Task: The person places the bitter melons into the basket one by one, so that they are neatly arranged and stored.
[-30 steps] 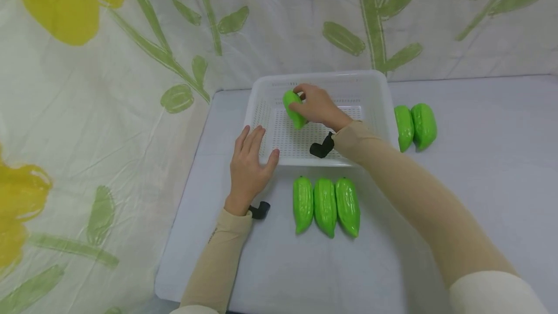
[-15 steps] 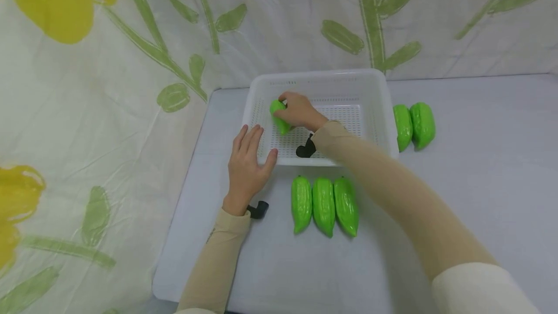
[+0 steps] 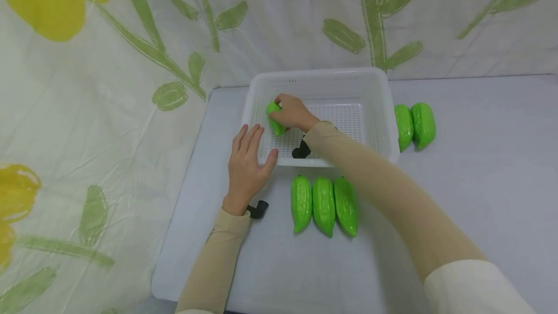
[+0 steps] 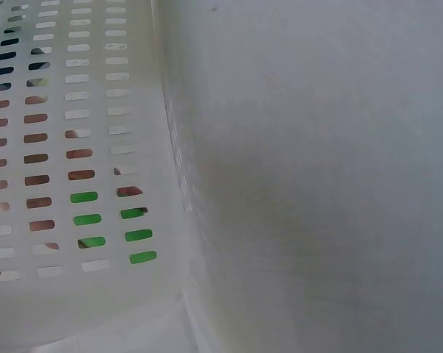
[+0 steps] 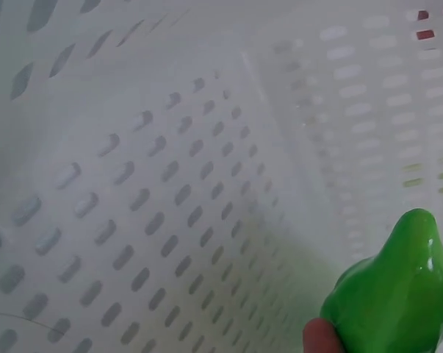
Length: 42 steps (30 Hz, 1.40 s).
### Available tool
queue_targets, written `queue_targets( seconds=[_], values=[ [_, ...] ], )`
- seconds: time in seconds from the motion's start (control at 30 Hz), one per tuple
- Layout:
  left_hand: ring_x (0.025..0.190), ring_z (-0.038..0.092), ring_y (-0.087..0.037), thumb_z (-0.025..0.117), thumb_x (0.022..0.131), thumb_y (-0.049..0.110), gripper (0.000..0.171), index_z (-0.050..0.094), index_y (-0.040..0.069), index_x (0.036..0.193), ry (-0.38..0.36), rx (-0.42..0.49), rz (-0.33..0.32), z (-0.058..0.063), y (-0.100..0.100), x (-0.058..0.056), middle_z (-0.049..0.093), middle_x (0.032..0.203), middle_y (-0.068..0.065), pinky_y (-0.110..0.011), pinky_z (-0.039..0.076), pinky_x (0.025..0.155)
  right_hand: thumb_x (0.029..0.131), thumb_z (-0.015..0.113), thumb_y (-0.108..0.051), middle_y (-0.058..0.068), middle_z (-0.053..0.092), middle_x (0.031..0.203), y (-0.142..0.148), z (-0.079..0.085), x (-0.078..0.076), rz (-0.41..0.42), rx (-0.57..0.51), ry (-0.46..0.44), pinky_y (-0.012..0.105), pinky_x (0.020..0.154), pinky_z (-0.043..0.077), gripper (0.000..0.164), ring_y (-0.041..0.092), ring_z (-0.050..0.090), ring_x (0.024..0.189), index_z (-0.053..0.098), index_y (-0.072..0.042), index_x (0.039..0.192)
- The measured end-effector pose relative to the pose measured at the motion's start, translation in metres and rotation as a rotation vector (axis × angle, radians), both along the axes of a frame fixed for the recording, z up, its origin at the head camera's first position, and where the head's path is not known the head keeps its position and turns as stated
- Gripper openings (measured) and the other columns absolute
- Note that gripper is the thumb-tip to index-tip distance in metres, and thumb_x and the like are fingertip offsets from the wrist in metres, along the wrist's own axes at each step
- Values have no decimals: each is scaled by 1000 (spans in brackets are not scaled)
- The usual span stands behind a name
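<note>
My right hand (image 3: 293, 111) grips a glossy green, pointed toy fruit (image 3: 272, 109) inside the white perforated plastic basket (image 3: 388, 110), near its left side. The right wrist view shows the pointed tip of the fruit (image 5: 394, 290) low over the basket floor, with a fingertip (image 5: 322, 337) along its side. My left hand (image 3: 247, 166) rests at the basket's near left corner, fingers straight over the rim. Through the slots of the basket wall (image 4: 96, 294), the left wrist view gives glimpses of green and of the other hand.
Several more green fruits are on the pale table (image 3: 331, 275): a row of three (image 3: 324, 206) in front of the basket and a pair (image 3: 413, 126) against its right side. A flower-printed curtain (image 3: 296, 18) hangs behind and to the left.
My right hand has carried the green fruit left and slightly down within the basket, toward its left wall. My left hand has stayed at the corner.
</note>
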<state>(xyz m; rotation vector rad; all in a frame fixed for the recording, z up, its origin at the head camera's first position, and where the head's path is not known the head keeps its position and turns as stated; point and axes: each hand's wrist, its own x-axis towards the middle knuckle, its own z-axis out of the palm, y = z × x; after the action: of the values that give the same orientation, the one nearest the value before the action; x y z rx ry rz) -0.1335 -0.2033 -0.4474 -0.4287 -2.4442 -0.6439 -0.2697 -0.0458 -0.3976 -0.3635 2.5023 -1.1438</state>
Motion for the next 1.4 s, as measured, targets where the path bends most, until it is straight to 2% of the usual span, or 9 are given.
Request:
queue_targets(
  seconds=[0.3, 0.5, 0.87, 1.0, 1.4],
  values=[
    [146, 45, -41, 55, 99, 43, 61, 60, -1, 141, 6, -11, 3, 2, 0, 1, 60, 147, -17, -52, 42, 119, 100, 65, -26, 20, 61, 132, -1, -2, 0, 21, 5, -7, 35, 71, 65, 61, 25, 70, 82, 45, 1, 150],
    [146, 45, -41, 55, 99, 43, 62, 60, -2, 141, 2, -11, 2, 1, -1, 2, 60, 147, -17, -53, 43, 119, 97, 72, -30, 22, 58, 132, -3, -5, 0, 34, 0, -59, 31, 68, 64, 68, 25, 71, 81, 40, 1, 149],
    [147, 44, -38, 55, 99, 43, 61, 60, -1, 142, -2, -28, 5, 1, 0, 2, 60, 147, -16, -51, 47, 116, 96, 74, -26, 22, 58, 128, 0, -8, 0, 11, -49, -115, 28, 68, 64, 67, 28, 73, 94, 38, 2, 145],
    [147, 44, -38, 55, 99, 42, 60, 60, -1, 141, 5, -35, 7, 1, 1, 2, 61, 147, -16, -50, 46, 117, 95, 75, -25, 22, 58, 127, 0, -8, 0, 2, -70, -131, 26, 66, 64, 67, 29, 74, 94, 38, 2, 144],
    [146, 45, -39, 56, 99, 42, 60, 61, 0, 141, 0, -34, 10, 3, 2, 2, 61, 146, -16, -51, 46, 116, 94, 76, -25, 22, 56, 129, 0, -9, -2, -34, -66, -120, 26, 68, 64, 68, 31, 71, 102, 38, 2, 143]
  ],
)
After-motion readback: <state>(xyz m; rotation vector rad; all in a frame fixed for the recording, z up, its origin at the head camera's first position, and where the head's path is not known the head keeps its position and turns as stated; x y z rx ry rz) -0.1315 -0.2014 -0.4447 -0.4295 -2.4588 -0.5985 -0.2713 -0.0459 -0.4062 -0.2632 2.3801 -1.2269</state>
